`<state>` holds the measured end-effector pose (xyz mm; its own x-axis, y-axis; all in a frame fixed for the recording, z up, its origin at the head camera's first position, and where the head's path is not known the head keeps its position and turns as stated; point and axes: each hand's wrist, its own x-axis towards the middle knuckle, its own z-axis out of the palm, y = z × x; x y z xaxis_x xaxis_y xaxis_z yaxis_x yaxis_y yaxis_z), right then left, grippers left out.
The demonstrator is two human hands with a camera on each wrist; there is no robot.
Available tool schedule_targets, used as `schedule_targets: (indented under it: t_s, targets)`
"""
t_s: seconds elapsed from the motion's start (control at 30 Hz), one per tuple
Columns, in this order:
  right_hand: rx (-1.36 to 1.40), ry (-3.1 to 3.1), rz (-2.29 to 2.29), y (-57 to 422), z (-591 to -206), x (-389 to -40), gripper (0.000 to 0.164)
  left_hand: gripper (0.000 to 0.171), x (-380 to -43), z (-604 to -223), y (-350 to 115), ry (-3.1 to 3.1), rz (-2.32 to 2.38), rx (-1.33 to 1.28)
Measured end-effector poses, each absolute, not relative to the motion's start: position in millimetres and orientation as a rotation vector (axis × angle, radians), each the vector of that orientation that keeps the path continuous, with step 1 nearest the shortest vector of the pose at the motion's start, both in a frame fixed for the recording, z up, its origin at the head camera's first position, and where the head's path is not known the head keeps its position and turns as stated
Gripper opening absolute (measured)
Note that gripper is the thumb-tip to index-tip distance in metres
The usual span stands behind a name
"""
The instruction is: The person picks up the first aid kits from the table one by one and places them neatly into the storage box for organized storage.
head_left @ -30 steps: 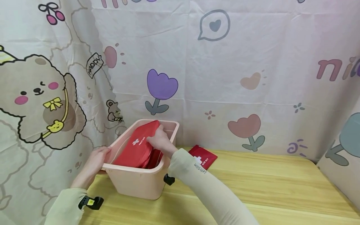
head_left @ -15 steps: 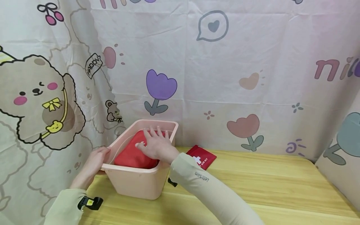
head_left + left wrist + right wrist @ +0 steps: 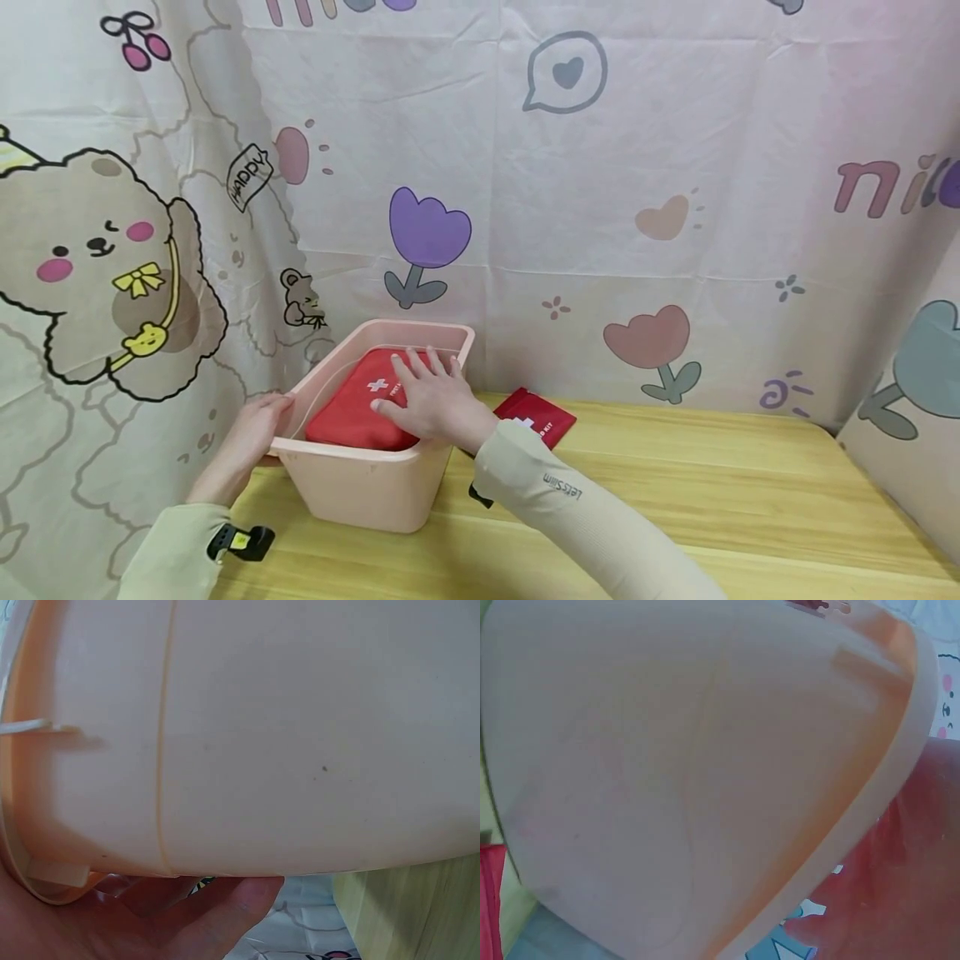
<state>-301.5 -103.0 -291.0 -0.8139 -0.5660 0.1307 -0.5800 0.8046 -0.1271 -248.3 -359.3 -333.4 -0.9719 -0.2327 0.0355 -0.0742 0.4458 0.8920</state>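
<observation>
A red first aid pouch (image 3: 351, 410) with a white cross lies inside a pale pink plastic bin (image 3: 367, 493). Over its right part my right hand (image 3: 441, 407) is spread, fingers straight and palm down; whether it presses or only hovers I cannot tell. My left hand (image 3: 251, 433) holds the bin at its near left rim corner. In the left wrist view, the left hand's fingers (image 3: 232, 904) lie along the bin's outer wall (image 3: 315, 735). The right wrist view mostly shows the bin's outer side (image 3: 652, 780), with the blurred right hand (image 3: 907, 892) beyond the rim.
A flat dark red kit packet (image 3: 546, 423) lies on the wooden table (image 3: 712, 483) just right of the bin, partly behind the right sleeve (image 3: 570, 500). A printed cloth backdrop (image 3: 525, 208) hangs behind and along the left side.
The right hand has let go of the red pouch, which has dropped from its tilted position to lie lower in the bin. That hand is now spread over it, shifted slightly right. The left hand stays put.
</observation>
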Motion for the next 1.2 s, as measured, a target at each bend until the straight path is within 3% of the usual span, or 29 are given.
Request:
schedule_targets:
  t_s: [0.63,1.2]
  targets:
    - [0.933,-2.857,0.261,-47,-303,-306,0.075,0.059,-249,-333,-361,-2.553,-1.544,0.265]
    - [0.767,-2.888,0.384,13,-317,-317,0.074,0.061,-251,-333,-361,-2.561,-1.56,0.279]
